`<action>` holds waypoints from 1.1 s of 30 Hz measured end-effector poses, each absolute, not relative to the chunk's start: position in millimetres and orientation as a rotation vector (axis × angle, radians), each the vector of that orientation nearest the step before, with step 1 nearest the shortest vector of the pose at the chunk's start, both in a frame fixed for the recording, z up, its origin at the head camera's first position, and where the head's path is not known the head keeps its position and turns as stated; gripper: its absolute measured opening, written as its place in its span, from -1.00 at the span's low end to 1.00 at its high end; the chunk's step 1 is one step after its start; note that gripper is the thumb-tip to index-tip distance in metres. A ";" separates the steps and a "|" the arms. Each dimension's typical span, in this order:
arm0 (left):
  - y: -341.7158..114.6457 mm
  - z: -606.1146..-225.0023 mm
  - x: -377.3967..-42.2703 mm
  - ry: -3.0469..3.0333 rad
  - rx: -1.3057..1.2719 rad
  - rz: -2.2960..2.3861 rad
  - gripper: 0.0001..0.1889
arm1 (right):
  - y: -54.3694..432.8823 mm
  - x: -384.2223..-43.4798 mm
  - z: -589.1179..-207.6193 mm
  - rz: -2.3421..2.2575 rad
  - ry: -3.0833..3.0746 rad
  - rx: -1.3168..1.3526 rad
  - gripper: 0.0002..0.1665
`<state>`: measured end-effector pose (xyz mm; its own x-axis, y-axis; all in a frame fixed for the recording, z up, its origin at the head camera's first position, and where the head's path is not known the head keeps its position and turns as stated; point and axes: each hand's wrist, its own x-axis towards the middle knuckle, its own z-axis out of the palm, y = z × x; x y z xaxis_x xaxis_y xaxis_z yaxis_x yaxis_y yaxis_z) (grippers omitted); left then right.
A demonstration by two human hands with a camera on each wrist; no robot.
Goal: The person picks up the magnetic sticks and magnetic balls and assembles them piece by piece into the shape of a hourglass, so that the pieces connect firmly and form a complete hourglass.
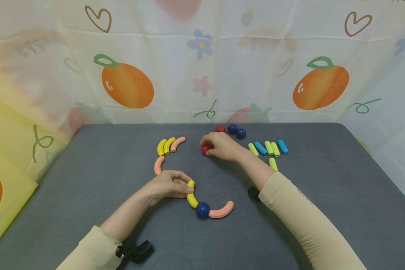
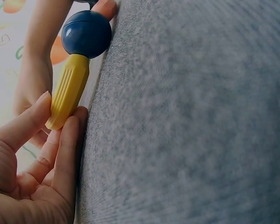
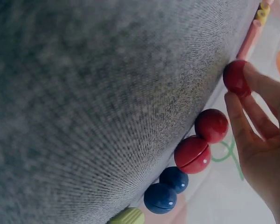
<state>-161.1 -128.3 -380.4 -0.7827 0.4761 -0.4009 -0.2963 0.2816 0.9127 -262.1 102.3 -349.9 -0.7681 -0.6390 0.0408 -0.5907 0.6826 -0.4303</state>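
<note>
Nearest the camera come two beige sleeves, the left sleeve and the right sleeve, one on each side of the joined blue ball. A black wrist device sits by the left cuff, nearer the person than that ball and off to its left.

The joined blue ball lies at the middle of a small chain: a yellow curved piece meets it on its far left side, and a pink curved piece meets it on the right, curving away from the person. The left hand, just beyond the ball and to its left, pinches the free end of the yellow curved piece between thumb and fingers.

Straight beyond the ball, well apart from it, the right hand grips a held red ball with thumb and fingertips — whether it touches the worktop I cannot tell. Past that hand are two loose red balls, touching each other, and two loose blue balls.

Beyond the joined blue ball and to its left, a single pink arc lies near a row of two yellow arcs and another pink arc. Beyond it to the right — past the right forearm — are four green sticks and two blue sticks. Farthest behind it hangs a cloth printed with oranges.
</note>
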 end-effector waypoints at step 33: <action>-124.6 -379.4 -159.7 1.942 0.125 1.582 -0.69 | 96.2 -219.8 -341.1 -0.909 2.221 -1.039 -0.62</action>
<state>-159.7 -124.6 -379.4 -0.8016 0.4429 -0.4017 -0.3037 0.2771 0.9116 -219.8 96.2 -341.1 -0.5705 -0.8038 -0.1688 -0.4546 0.4802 -0.7502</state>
